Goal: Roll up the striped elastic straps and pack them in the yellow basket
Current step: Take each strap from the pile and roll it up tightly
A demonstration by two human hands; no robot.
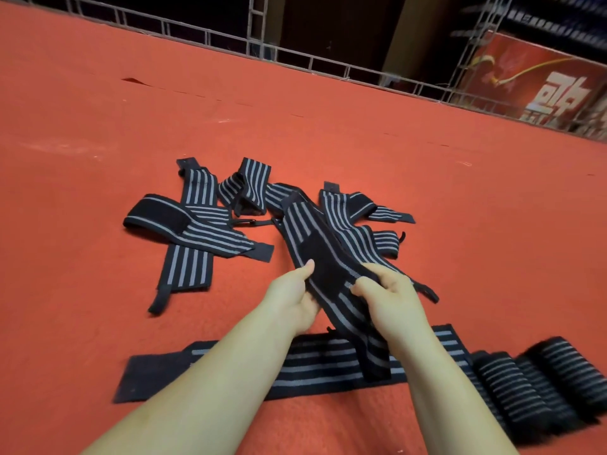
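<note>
Both hands grip one black elastic strap w/ grey stripes [331,274], lifted off the red carpeted surface [427,192]. Left hand [295,297]: thumb on top, fingers curled under strap's left edge. Right hand [391,297]: fingers curled round the right edge by the plain black patch. Strap's far end reaches the loose heap of similar striped straps [203,224] beyond; near end hangs over a long flat striped strap [295,366] lying crosswise under the forearms. Rolled striped straps [538,385] lie side by side at lower right.

Open red carpet [98,110] left, loose straps [230,218] ahead, rolled straps [542,385] right
</note>
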